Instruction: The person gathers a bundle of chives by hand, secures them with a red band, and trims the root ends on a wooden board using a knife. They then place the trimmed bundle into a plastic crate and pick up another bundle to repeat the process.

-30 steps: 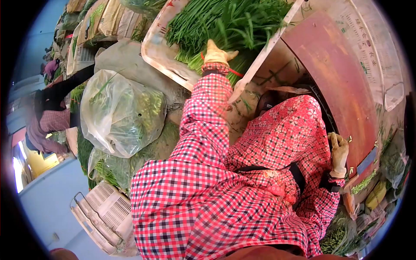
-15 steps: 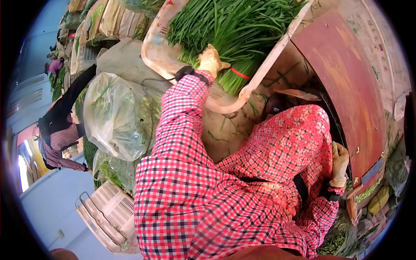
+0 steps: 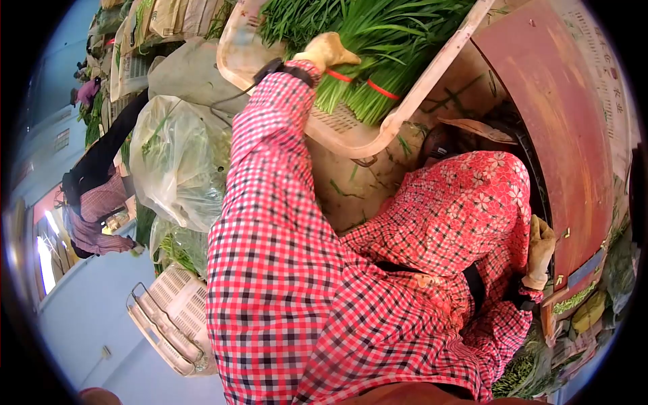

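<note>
The crate (image 3: 405,108) and its chive bundles (image 3: 378,40) run off the top edge; the right hand (image 3: 540,246) shows only its back, grip unclear.

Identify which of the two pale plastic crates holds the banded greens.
The upper crate, by the gloved left hand, holds green bundles tied with red bands; the white crate at lower left shows none.

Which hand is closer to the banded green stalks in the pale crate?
Left. The left hand, gloved, lies on the green stalks inside the crate. The right hand is well away from them, low down against the edge of the rusty red panel.
</note>
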A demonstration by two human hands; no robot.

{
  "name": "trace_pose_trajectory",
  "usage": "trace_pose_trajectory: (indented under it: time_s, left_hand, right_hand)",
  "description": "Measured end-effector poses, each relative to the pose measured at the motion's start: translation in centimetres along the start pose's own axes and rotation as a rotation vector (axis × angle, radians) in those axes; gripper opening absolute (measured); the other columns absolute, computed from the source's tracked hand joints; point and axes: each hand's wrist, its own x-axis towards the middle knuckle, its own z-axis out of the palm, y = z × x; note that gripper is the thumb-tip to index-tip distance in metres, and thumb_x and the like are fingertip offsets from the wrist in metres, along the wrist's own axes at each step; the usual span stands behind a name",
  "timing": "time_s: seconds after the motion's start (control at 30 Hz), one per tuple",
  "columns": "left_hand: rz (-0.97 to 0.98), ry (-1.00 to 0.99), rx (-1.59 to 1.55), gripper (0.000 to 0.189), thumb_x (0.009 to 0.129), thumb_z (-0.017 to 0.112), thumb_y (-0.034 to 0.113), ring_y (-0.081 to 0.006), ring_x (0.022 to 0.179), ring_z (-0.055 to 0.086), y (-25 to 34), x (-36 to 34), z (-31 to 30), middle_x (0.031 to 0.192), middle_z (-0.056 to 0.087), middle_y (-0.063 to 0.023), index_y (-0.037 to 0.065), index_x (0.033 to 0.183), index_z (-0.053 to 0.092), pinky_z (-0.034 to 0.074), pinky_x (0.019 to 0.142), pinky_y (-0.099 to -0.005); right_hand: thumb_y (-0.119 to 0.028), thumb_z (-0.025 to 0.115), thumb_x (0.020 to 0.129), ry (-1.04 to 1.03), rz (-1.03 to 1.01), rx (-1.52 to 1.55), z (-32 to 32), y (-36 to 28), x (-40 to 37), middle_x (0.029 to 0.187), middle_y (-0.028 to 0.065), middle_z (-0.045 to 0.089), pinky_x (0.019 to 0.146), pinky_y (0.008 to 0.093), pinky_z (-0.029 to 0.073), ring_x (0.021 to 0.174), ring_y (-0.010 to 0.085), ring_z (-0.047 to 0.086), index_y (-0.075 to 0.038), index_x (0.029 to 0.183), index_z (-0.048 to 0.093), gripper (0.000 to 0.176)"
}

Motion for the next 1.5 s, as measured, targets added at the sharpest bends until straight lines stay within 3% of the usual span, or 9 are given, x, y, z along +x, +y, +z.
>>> trace_pose_trajectory:
  time_s: [0.7,0.77,0.8,0.87,1.0,1.1,1.2,1.3,1.5]
  left_hand:
    - [-0.048,-0.06,-0.195,0.065,0.077,0.074,0.058,-0.0344,0.093,0.073,-1.4,0.4,7.0,0.098,0.075,-0.0235,-0.001,0.104,0.077,0.057,0.082,-0.0458]
    - [0.046,-0.066,-0.137,0.058,0.087,0.069,0.056,-0.0284,0.076,0.069,-3.3,-2.7,8.8,0.094,0.074,-0.0179,0.002,0.11,0.076,0.054,0.067,-0.0462]
    - [0.135,-0.144,-0.843,0.043,0.089,0.074,0.042,-0.0241,0.073,0.068,-4.0,-8.1,10.1,0.091,0.074,-0.0149,0.003,0.108,0.075,0.054,0.063,-0.0441]
    - [0.27,0.177,-0.451,0.043,0.089,0.075,0.037,-0.03,0.083,0.07,-2.5,-14.8,11.1,0.098,0.074,-0.0173,0.001,0.112,0.072,0.056,0.072,-0.0425]
    - [0.535,0.926,0.108,0.044,0.101,0.063,0.027,-0.0365,0.119,0.064,7.0,-32.6,19.7,0.13,0.066,-0.0255,-0.005,0.132,0.061,0.05,0.107,-0.0398]
    - [0.765,0.267,-0.083,0.053,0.1,0.064,0.024,-0.0402,0.136,0.052,8.0,-45.0,32.3,0.141,0.059,-0.026,-0.002,0.145,0.052,0.039,0.118,-0.0422]
    - [0.724,-0.464,-0.146,0.052,0.1,0.064,0.024,-0.0385,0.132,0.053,13.4,-33.5,25.8,0.138,0.06,-0.025,-0.002,0.144,0.053,0.04,0.114,-0.0411]
    - [0.833,-0.635,-0.141,0.051,0.101,0.063,0.024,-0.0369,0.129,0.054,22.1,-31.2,20.2,0.136,0.06,-0.0239,-0.002,0.143,0.054,0.04,0.111,-0.04]
    - [0.9,-0.785,-0.141,0.048,0.101,0.063,0.023,-0.0337,0.121,0.055,31.1,-20.9,15.6,0.13,0.062,-0.0218,-0.002,0.141,0.056,0.042,0.105,-0.0379]
  right_hand:
    - [-0.02,0.061,0.102,0.16,-0.235,-0.329,-0.5,0.0,-4.4,0.102,0.0202,0.073,0.082,0.0439,0.054,0.092,0.0332,0.068,0.002,0.111,0.071,0.026]
    - [-0.015,0.069,0.087,0.304,-0.827,-0.864,-2.5,3.5,-9.5,0.118,0.0178,0.07,0.088,0.0485,0.056,0.103,0.0374,0.067,-0.002,0.122,0.067,0.038]
    - [-0.014,0.071,0.087,0.343,-0.784,-0.858,-3.5,3.6,-13.9,0.118,0.0172,0.07,0.087,0.0459,0.056,0.103,0.0362,0.066,-0.004,0.123,0.067,0.038]
    - [-0.038,0.068,0.096,0.55,-0.128,-0.155,-5.0,7.4,-25.3,0.091,0.0135,0.073,0.072,0.0408,0.052,0.079,0.0305,0.066,-0.003,0.102,0.075,0.036]
    - [-0.048,0.066,0.097,0.972,0.057,-0.108,-9.6,24.9,-50.2,0.074,0.0152,0.068,0.064,0.0415,0.05,0.065,0.0285,0.064,-0.004,0.088,0.076,0.046]
    - [-0.023,0.072,0.093,1.009,0.182,-0.038,-7.8,42.1,-76.7,0.105,0.0159,0.073,0.081,0.0354,0.056,0.093,0.0236,0.071,-0.002,0.111,0.074,0.028]
    - [-0.02,0.068,0.09,0.77,0.542,-0.57,-8.3,14.9,-51.8,0.126,0.0184,0.068,0.094,0.0387,0.055,0.11,0.0308,0.068,-0.005,0.129,0.066,0.042]
    - [-0.03,0.072,0.086,1.064,1.011,-0.428,-9.0,13.9,-62.9,0.081,0.017,0.071,0.068,0.0467,0.054,0.075,0.0376,0.069,-0.009,0.08,0.075,0.023]
    - [-0.027,0.067,0.094,1.396,1.565,-0.713,-1.3,1.4,-74.4,0.122,0.0178,0.071,0.094,0.0455,0.054,0.107,0.0374,0.068,-0.007,0.124,0.068,0.036]
